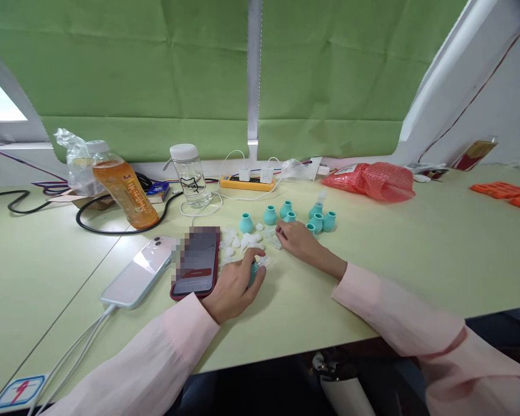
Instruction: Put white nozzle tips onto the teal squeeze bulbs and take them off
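The left hand point(235, 284) holds a bulb point(253, 274), clear tip point(264, 261) pointing rightward; clear pieces point(274, 240) lie nearer the right hand point(300, 240), pinched, contents unclear.

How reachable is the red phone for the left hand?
Probably yes: the red phone lies close beside the left hand, nothing between them, but that hand holds a teal piece, which may need setting down.

Several small teal bulbs point(246, 223) with rounded bodies and short open necks stand upright on the table point(416, 248) in a loose group, a clear piece point(322, 197) rising from one at the back. Another bulb point(253, 274) sits in the left hand point(236, 286), mostly hidden by fingers. Small whitish plastic pieces point(251, 241) lie scattered between, some overlapping.
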Available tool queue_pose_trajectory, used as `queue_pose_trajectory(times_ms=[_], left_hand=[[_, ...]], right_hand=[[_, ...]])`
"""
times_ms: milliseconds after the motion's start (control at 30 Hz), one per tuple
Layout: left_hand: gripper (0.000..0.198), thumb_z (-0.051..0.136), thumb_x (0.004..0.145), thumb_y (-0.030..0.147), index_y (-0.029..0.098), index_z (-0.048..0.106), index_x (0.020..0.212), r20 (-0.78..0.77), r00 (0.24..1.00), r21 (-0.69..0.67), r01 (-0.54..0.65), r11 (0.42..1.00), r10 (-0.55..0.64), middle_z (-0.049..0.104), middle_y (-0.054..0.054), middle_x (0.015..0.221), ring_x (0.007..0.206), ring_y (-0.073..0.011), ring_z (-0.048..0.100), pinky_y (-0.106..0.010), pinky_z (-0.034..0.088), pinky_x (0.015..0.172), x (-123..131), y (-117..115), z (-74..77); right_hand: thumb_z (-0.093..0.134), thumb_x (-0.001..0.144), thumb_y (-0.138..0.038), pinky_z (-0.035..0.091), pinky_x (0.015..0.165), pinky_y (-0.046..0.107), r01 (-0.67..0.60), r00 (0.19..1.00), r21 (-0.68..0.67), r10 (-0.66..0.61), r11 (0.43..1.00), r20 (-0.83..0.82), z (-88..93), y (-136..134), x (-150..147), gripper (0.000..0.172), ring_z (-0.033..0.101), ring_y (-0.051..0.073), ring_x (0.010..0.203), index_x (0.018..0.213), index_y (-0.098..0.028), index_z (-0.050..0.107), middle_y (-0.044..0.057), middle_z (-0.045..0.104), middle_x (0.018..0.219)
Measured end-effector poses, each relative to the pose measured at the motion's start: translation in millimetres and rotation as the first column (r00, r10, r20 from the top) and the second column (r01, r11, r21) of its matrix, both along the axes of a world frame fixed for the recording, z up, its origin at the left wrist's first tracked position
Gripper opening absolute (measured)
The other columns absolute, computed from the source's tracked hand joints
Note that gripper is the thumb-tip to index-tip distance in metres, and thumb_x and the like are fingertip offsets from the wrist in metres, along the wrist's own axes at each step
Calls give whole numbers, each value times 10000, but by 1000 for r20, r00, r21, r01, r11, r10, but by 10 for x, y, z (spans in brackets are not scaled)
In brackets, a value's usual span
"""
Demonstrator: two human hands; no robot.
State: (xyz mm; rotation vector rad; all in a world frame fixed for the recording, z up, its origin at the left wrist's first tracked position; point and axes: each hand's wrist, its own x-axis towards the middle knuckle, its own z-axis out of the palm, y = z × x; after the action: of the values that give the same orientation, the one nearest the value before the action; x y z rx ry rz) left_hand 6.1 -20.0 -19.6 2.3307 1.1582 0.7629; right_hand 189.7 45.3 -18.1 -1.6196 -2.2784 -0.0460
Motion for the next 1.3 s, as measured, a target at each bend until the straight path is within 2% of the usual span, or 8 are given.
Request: queue_pose_trajectory(times_ms=[67,133,233,367,567,733,1067,1300], left_hand=[[274,356,816,340,194,418,1039,66,998,-32,-16,999,18,571,-20,739,629,-168,533,-278,368,623,2,2,-17],[240,422,789,368,203,461,958,144,989,-50,-19,999,26,592,-23,770,676,-172,554,-271,385,642,4,4,-28],[222,526,728,380,200,524,858,240,970,-32,-38,999,44,619,-32,807,741,-177,570,-255,403,655,9,6,-34],[227,551,718,360,192,577,868,299,953,-52,-31,998,45,631,-35,776,730,-178,585,-246,423,631,15,5,-41],[211,583,693,344,179,603,823,341,938,-23,-61,998,65,645,-37,748,683,-172,594,-246,439,613,28,4,-63],[215,609,670,325,168,609,817,318,946,84,-88,993,57,652,-33,714,640,-150,593,-232,447,599,41,-20,-70],[163,622,669,265,136,561,748,348,934,348,-212,913,83,616,-3,587,499,-99,558,-180,424,475,64,-61,-110],[143,587,701,182,144,524,824,241,971,566,-129,814,-13,627,-22,620,534,-119,588,-193,452,511,31,-54,-154]], right_hand=[[452,783,-202,436,573,255,-73,982,5,72,997,-172,124,-91,42,103,571,146,615,769,-138,532,56,602,680],[529,742,-278,433,467,227,-255,844,-67,189,965,-502,235,-195,95,130,537,108,494,715,-152,509,17,577,599],[612,669,-315,392,353,202,-573,556,-218,179,790,-812,300,-315,157,211,485,76,378,636,-153,483,-5,565,526],[650,642,-257,406,348,193,-713,411,-269,75,647,-909,242,-367,152,205,500,71,376,634,-132,487,3,589,535],[647,651,-242,441,375,190,-735,399,-333,-20,590,-917,222,-359,112,193,529,73,403,742,-109,541,10,618,566],[646,653,-231,471,394,199,-750,400,-354,-44,558,-916,196,-362,111,167,563,92,420,672,-95,552,30,631,563],[598,712,-238,474,370,205,-799,117,-219,-212,561,-970,22,-443,-47,208,567,102,404,614,-131,450,18,646,568],[595,713,-258,460,348,211,-799,175,-285,-248,529,-953,-21,-473,-72,202,544,103,351,639,-139,448,31,657,574]])
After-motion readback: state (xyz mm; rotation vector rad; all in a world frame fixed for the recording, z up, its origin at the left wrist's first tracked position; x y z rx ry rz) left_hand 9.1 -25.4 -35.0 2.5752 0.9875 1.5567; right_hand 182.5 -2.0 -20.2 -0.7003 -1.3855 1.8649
